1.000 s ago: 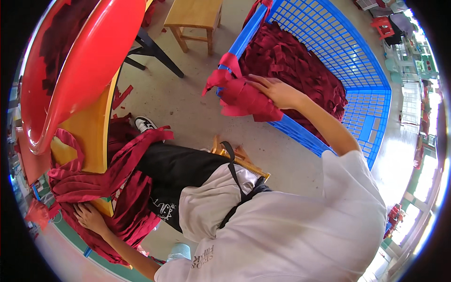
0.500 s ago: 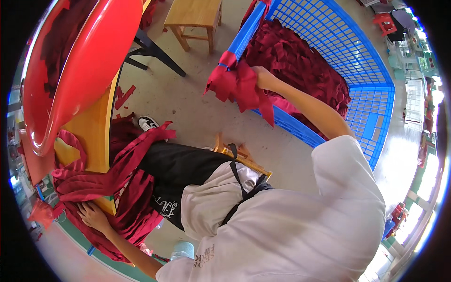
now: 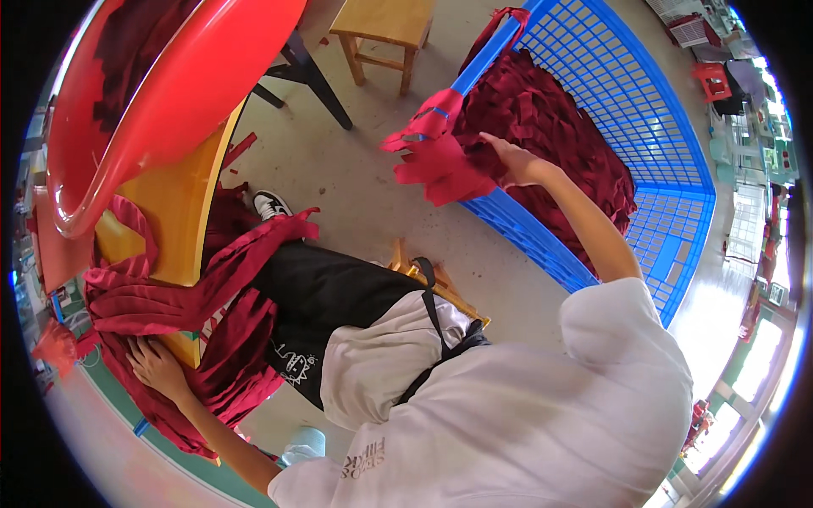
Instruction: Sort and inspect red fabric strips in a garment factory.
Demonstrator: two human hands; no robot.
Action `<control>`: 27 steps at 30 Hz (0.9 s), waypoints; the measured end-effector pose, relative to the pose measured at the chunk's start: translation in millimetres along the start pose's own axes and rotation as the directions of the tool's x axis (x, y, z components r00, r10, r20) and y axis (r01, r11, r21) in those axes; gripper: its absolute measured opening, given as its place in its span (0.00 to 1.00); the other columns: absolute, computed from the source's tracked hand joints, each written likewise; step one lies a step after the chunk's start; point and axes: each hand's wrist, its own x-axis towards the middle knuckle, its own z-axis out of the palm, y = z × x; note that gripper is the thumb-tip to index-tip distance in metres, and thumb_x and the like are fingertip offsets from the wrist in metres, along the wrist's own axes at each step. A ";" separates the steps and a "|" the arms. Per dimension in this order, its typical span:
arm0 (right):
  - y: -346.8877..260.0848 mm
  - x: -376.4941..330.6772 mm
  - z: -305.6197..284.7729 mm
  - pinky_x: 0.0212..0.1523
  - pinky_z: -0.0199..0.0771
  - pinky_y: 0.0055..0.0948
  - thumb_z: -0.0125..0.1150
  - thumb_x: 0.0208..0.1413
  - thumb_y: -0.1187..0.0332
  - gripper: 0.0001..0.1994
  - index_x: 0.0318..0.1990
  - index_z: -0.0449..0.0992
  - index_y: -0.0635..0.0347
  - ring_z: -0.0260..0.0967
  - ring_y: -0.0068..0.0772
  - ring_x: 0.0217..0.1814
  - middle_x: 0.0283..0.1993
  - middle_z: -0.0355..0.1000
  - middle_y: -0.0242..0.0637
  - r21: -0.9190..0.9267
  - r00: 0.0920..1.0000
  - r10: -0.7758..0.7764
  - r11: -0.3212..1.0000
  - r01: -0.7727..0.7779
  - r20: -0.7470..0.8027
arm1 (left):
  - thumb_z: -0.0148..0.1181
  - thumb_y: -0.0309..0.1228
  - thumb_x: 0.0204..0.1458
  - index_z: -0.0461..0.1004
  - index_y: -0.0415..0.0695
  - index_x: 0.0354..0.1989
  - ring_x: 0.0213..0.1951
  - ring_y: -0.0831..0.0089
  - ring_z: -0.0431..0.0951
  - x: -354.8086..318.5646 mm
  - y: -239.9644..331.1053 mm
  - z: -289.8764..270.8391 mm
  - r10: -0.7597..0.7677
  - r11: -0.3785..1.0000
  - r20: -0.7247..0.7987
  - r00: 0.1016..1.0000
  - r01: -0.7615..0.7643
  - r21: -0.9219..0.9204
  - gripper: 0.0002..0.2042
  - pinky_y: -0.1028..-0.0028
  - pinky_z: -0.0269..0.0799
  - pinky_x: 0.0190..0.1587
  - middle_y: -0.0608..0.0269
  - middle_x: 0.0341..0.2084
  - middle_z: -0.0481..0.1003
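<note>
My left hand (image 3: 158,369) lies with outstretched fingers on a heap of long dark red fabric strips (image 3: 144,309), draped over the table corner and hanging beside my leg. Out to the right, my right hand (image 3: 518,164) is over the near rim of a blue plastic basket (image 3: 533,233), its fingers apart. Just left of those fingers, a bunch of red fabric pieces (image 3: 440,169) hangs at the basket's rim. Many similar dark red fabric pieces (image 3: 555,127) fill the basket's bottom.
A large glossy red basin (image 3: 195,102) holding dark red fabric stands on the wooden table (image 3: 169,229) at left. A wooden stool (image 3: 385,21) stands at the back beside black table legs (image 3: 315,80). Fabric scraps (image 3: 241,148) lie on the floor.
My right hand has opened from its grip on the fabric pieces and shifted right, the bunch now at the basket's rim. My left hand stays on the strips. The view has shifted slightly.
</note>
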 end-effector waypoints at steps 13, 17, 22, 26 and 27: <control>29.5 98.4 30.1 0.46 0.73 0.28 0.57 0.55 0.74 0.09 0.44 0.76 0.60 0.74 0.26 0.42 0.41 0.76 0.33 0.754 0.981 -0.059 0.632 0.178 -0.182 | 0.40 0.44 0.66 0.66 0.51 0.64 0.66 0.50 0.61 11.1 11.1 -2.2 0.008 1.000 0.005 1.000 -0.008 -0.015 0.22 0.52 0.57 0.64 0.64 0.67 0.63; 57.5 140.2 56.7 0.46 0.74 0.28 0.55 0.56 0.72 0.08 0.42 0.77 0.60 0.75 0.23 0.42 0.42 0.78 0.30 0.954 0.973 -0.022 0.193 0.230 -0.230 | 0.40 0.43 0.66 0.66 0.51 0.64 0.66 0.49 0.62 3.5 5.4 -9.7 -0.006 1.000 0.023 1.000 0.006 0.006 0.22 0.52 0.58 0.64 0.63 0.66 0.63; 37.5 117.1 29.8 0.53 0.74 0.43 0.67 0.46 0.64 0.25 0.53 0.70 0.61 0.72 0.50 0.57 0.52 0.75 0.49 -0.025 0.864 0.499 0.865 -0.502 -0.070 | 0.40 0.42 0.65 0.66 0.51 0.63 0.65 0.49 0.62 -5.2 -2.1 8.4 0.001 1.000 0.032 0.999 -0.002 0.027 0.21 0.53 0.57 0.64 0.62 0.66 0.63; 37.4 55.7 23.7 0.64 0.66 0.39 0.73 0.40 0.73 0.48 0.69 0.49 0.62 0.63 0.44 0.68 0.64 0.65 0.49 0.292 0.986 0.150 0.948 -0.123 -0.072 | 0.40 0.42 0.65 0.67 0.49 0.62 0.66 0.50 0.61 7.2 18.0 -0.9 0.019 0.996 -0.022 1.000 -0.021 -0.089 0.21 0.51 0.57 0.64 0.62 0.66 0.63; 22.7 55.5 21.3 0.64 0.66 0.39 0.73 0.40 0.73 0.48 0.69 0.49 0.62 0.63 0.44 0.68 0.64 0.65 0.49 0.290 0.990 0.126 0.951 -0.104 -0.058 | 0.40 0.42 0.65 0.67 0.49 0.62 0.66 0.50 0.61 0.3 8.2 -8.5 0.002 0.998 -0.009 1.000 -0.003 -0.070 0.21 0.51 0.57 0.64 0.62 0.66 0.63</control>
